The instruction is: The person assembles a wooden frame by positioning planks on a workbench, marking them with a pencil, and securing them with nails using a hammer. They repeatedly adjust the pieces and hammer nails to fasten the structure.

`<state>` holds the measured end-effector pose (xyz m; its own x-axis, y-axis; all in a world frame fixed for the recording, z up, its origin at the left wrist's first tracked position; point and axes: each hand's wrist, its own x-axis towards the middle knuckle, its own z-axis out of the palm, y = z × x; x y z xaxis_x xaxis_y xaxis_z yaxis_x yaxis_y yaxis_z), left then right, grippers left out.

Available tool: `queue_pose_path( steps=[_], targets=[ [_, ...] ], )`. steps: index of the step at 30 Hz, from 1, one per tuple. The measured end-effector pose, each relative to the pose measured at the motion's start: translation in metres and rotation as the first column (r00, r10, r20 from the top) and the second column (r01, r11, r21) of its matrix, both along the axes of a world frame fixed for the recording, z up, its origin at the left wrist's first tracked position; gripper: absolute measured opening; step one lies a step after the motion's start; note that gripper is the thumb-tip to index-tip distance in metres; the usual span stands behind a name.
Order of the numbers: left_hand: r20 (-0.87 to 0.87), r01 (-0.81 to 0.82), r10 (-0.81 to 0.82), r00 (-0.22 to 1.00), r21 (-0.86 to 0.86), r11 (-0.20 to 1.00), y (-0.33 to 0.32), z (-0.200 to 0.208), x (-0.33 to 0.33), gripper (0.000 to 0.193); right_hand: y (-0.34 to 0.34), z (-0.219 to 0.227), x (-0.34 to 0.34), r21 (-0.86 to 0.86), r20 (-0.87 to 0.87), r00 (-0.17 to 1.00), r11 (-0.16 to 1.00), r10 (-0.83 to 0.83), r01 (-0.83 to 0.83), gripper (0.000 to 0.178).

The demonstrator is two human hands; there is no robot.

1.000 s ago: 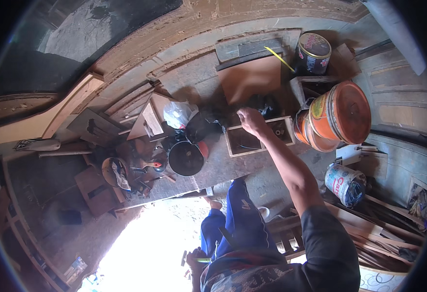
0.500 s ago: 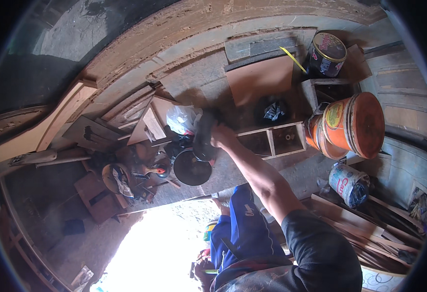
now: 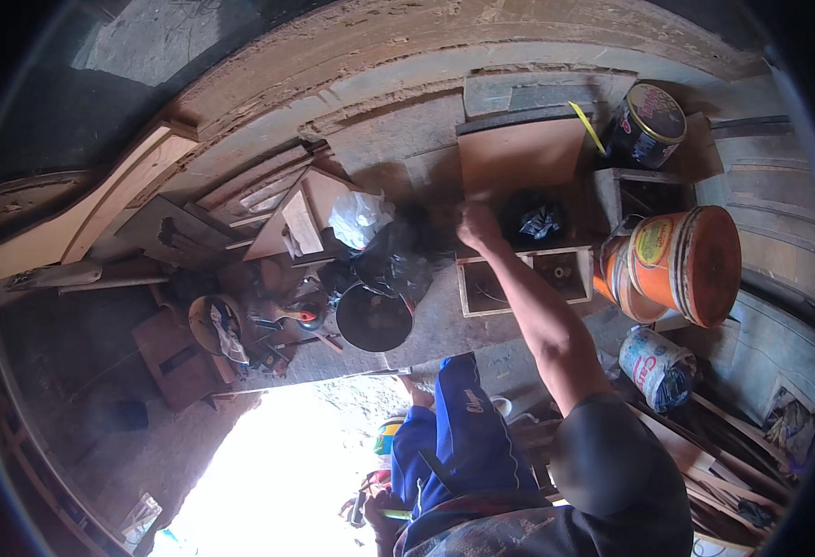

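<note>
My right hand (image 3: 479,226) is over the workbench (image 3: 435,311), just beyond an open wooden box with compartments (image 3: 482,286). Its fingers are smeared and in shadow, so their grip does not show. Left of it lie a black plastic bag (image 3: 393,260) and a white plastic bag (image 3: 361,219), behind a round black container (image 3: 375,318) whose top is open. My left hand (image 3: 381,522), low by my blue trousers (image 3: 468,427), is in shadow against the glare. It looks closed around something with a light-green strip, too unclear to name.
Orange buckets (image 3: 677,265), a black can (image 3: 646,125) and a white bucket (image 3: 656,367) stand to the right. A crumpled black bag (image 3: 539,221) lies beyond the box. Tools and a round tin (image 3: 214,325) sit on the left. Wood strips (image 3: 714,464) lie lower right.
My right hand has moved right, from beside the bags to beyond the wooden box. A dark rounded thing at that hand earlier no longer shows there; the black bag is now in plainer view.
</note>
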<state>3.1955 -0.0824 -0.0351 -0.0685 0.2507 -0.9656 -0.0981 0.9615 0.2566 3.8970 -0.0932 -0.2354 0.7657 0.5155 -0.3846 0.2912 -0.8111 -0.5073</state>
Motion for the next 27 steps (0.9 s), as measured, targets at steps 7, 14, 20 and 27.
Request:
queue_pose_path(
  steps=[7, 14, 20, 27],
  targets=[
    [-0.001, -0.057, 0.057, 0.998, 0.010, 0.998, -0.011, 0.009, -0.011, 0.045, 0.007, -0.019, 0.003, -0.131, 0.132, 0.987, 0.988, 0.095, -0.078, 0.017],
    [0.153, -0.011, 0.012, 0.988, -0.009, 1.000, -0.012, 0.005, -0.018, 0.047, 0.012, -0.010, -0.002, -0.222, 0.008, 0.971, 0.947, 0.239, -0.231, 0.040],
    [0.027, 0.248, -0.274, 0.961, 0.347, 0.904, -0.031, 0.001, -0.001, 0.044, 0.013, -0.017, 0.002, -0.212, 0.075, 0.940, 0.927, 0.332, -0.310, 0.043],
    [0.246, -0.102, 0.081, 0.966, 0.071, 0.992, -0.009, -0.001, -0.002, 0.035, -0.016, -0.068, 0.013, -0.002, 0.153, 0.960, 0.972, 0.233, -0.235, 0.032]
  ],
)
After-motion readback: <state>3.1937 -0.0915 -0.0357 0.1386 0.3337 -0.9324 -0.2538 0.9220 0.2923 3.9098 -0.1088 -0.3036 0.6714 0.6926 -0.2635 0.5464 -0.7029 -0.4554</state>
